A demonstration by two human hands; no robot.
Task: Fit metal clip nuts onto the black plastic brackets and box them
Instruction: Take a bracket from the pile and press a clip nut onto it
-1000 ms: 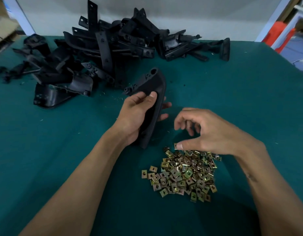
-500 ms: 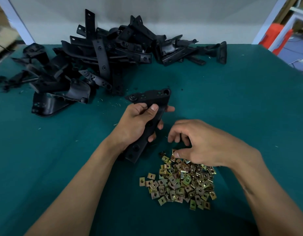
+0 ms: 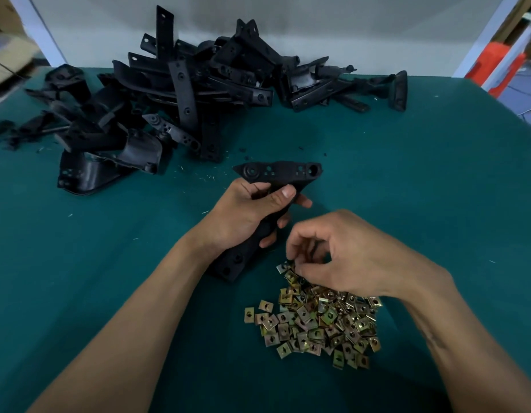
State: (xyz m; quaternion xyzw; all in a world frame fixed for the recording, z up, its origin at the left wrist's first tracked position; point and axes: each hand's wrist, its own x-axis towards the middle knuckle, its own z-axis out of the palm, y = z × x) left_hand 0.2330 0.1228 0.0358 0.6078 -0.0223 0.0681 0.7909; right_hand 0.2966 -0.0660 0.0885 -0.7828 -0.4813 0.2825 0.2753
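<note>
Head view, your left hand (image 3: 243, 216) grips a black plastic bracket (image 3: 277, 174), your right hand (image 3: 344, 254) curls, fingertips pinching at the heap of brass-coloured metal clip nuts (image 3: 321, 320).

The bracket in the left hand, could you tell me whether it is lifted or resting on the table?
Cannot tell: the left hand grips the bracket mid-length, its lower end near the cloth.

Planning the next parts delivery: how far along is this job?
Nothing looks finished: no fitted or boxed bracket shows. In hand: the left hand grips one bracket while the right hand picks at the clip nuts. Left: the bracket heap.
</note>
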